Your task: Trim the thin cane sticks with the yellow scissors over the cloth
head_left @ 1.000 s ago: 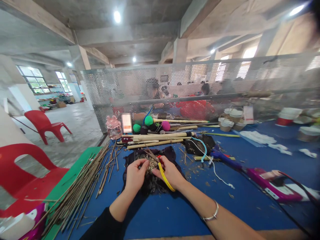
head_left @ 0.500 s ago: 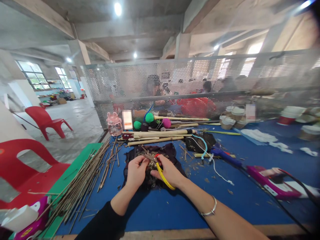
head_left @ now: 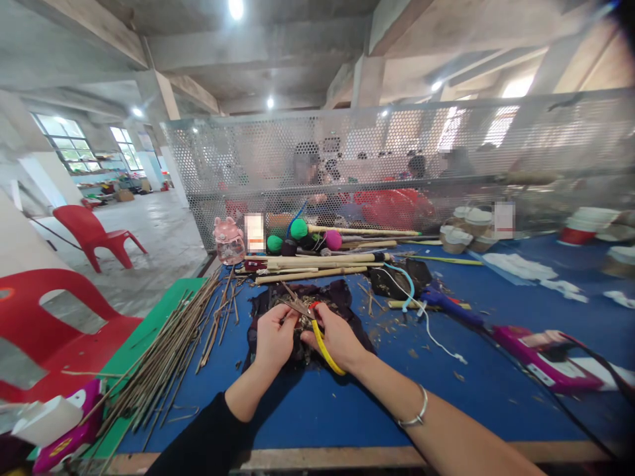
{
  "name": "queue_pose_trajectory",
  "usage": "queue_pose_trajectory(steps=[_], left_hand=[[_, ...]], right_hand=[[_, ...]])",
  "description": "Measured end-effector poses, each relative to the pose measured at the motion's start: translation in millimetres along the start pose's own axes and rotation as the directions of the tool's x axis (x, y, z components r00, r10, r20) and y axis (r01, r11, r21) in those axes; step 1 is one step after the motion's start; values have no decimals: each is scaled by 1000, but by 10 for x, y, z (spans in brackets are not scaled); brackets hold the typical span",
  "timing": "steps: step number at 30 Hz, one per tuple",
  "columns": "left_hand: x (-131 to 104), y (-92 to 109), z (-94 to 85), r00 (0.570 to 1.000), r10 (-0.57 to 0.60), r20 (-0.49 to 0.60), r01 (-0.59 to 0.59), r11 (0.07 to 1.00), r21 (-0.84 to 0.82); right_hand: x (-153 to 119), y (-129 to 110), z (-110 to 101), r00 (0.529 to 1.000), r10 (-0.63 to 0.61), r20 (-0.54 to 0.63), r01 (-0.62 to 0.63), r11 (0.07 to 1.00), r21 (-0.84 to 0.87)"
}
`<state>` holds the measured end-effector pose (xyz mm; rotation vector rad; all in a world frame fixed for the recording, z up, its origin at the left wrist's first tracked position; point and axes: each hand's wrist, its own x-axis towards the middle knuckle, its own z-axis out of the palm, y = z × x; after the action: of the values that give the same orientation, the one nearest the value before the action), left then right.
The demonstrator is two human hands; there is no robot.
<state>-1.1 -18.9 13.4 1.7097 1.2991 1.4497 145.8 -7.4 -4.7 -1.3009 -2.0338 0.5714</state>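
Both hands' fingers pinching: left (head_left: 274, 336) on scraps (head_left: 302, 325), right (head_left: 340, 337) on scissors (head_left: 308, 316), thin sticks (head_left: 173, 350) alongside.

Your left hand (head_left: 274, 338) comes out of a black sleeve (head_left: 208, 439) ending short of the wrist. Your right hand (head_left: 338, 338) is bare-armed, a thin silver bangle (head_left: 415, 410) behind its wrist.

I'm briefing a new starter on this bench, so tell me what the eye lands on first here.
At the centre, the left hand and right hand meet over a dark cloth heaped with dry plant scraps, the right hand gripping yellow-handled scissors. To the left, a long bundle of thin brown sticks fans across the blue table top. Behind, a perforated metal screen closes off the bench.
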Motion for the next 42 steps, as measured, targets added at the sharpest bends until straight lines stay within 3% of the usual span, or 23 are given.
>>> queue_pose_trajectory(steps=[7, 16, 27, 34, 42], left_hand=[[-10, 17, -18, 997, 62, -46, -59, 996, 61], [-7, 6, -20, 998, 45, -49, -42, 997, 57], [-5, -18, 29, 1000, -13, -10, 12, 995, -101], [2, -30, 38, 996, -86, 17, 87, 989, -123], [-2, -14, 32, 999, -40, 15, 40, 998, -44]], right_hand=[[1, 15, 8, 1000, 22, 16, -21, 995, -102], [23, 59, -9, 999, 32, -11, -34, 990, -135], [41, 113, 0, 998, 59, 11, -58, 998, -35], [36, 71, -36, 997, 71, -29, -75, 984, -162], [32, 76, -26, 998, 62, -10, -63, 987, -145]])
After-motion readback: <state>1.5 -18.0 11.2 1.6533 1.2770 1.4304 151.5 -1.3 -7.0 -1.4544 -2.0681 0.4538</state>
